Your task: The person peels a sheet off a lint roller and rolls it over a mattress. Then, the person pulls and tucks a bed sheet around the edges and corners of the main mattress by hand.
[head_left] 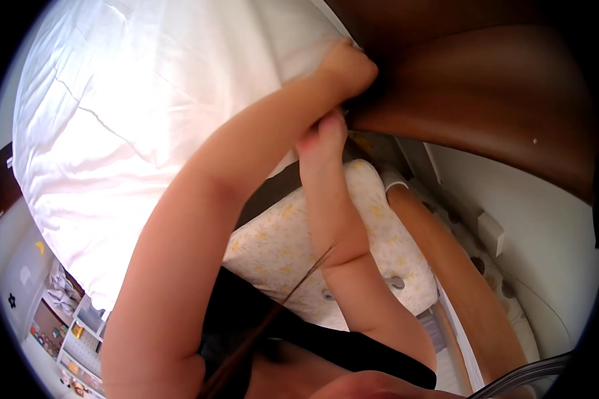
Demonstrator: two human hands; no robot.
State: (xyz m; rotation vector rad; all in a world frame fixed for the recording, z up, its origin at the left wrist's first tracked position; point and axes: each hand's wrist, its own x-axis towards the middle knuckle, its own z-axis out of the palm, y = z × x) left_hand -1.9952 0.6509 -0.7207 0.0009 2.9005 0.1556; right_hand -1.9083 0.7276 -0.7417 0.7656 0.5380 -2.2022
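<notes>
- Shelving (80, 347) stands at the far left, well apart from the bed, with small objects on it too blurred for us to name; it seems to have no part in the work.
- White sheet (146, 113) comes next, covering the bed from the left side up to the brown panel. We would judge the spreading largely done over the part we see, but creases and soft folds run across it, worst toward the lower left, so we count smoothing as left.
- Yellow-flowered pad (273, 233) lies below the bed's near edge, behind our right forearm; we see nothing that tells whether it has any part in the work.
- Our right hand (323, 136) reaches up to the bed's edge, its fingers partly under our left forearm. We cannot tell whether it grasps the sheet or only presses there.
- Our left hand (349, 70) is at the sheet's corner, right beside the panel, and looks curled. Its fingertips are hidden, so we cannot tell what, if anything, it grips.
- Brown panel (472, 80) rises to the right of both hands, with deep shadow where it meets the corner. We judge this corner unfinished, since both hands are there; how the edge lies underneath, and how the other corners stand, we cannot see.
</notes>
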